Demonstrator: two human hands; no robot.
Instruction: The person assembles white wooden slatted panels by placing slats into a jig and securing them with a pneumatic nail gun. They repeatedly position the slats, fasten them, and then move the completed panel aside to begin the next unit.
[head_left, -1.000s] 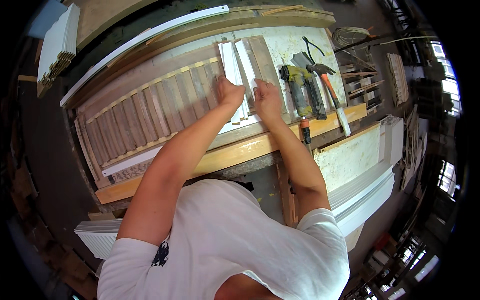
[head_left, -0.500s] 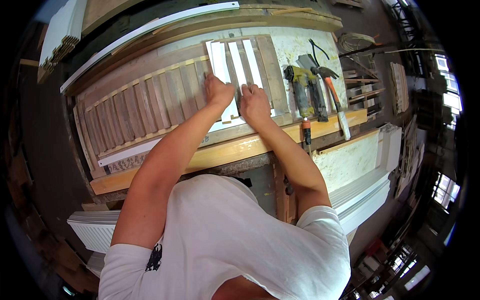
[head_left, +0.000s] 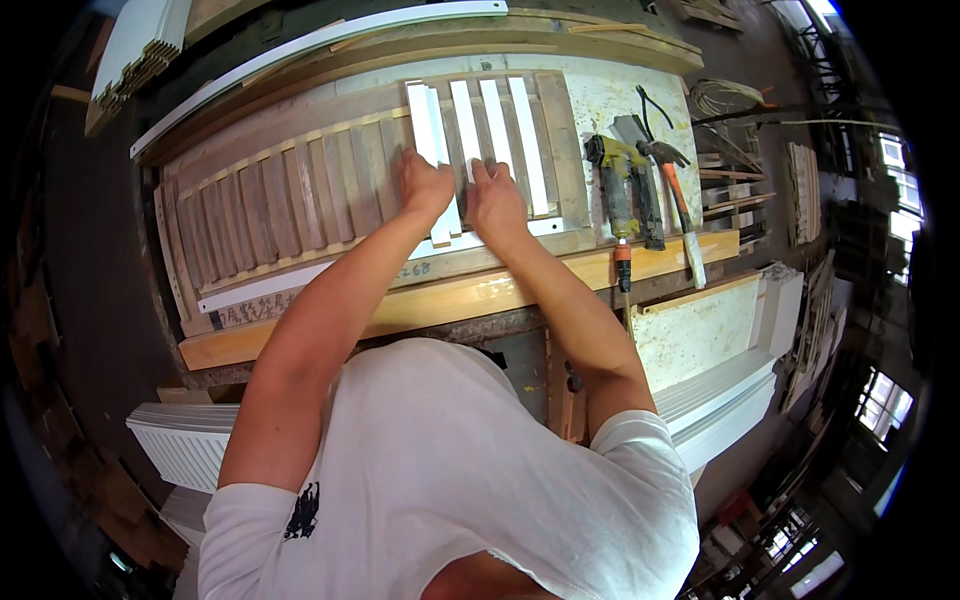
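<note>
My left hand (head_left: 427, 187) is closed around a small bunch of narrow white slats (head_left: 421, 115), which lie side by side, partly overlapping, on a wooden jig (head_left: 340, 185). To its right, my right hand (head_left: 497, 208) pinches the near part of a single white slat (head_left: 461, 115); its fingers hide that slat's near end. Two more white slats, a middle one (head_left: 492, 110) and a right one (head_left: 527, 150), lie spaced apart between the jig's wooden strips. Along the jig's near side runs a long white rail (head_left: 270, 293), partly covered by my left forearm.
Right of the jig lie a nail gun (head_left: 622, 195) with a hose and a hammer (head_left: 675, 190) with an orange handle. A yellowish wooden beam (head_left: 450, 300) edges the bench. Another white rail (head_left: 330, 55) lies beyond the jig. White grooved panels (head_left: 185, 440) are stacked at lower left.
One slat has come away from the bunch and now lies in a separate gap to its right. My right hand has shifted left onto it; my left hand stays on the bunch.
</note>
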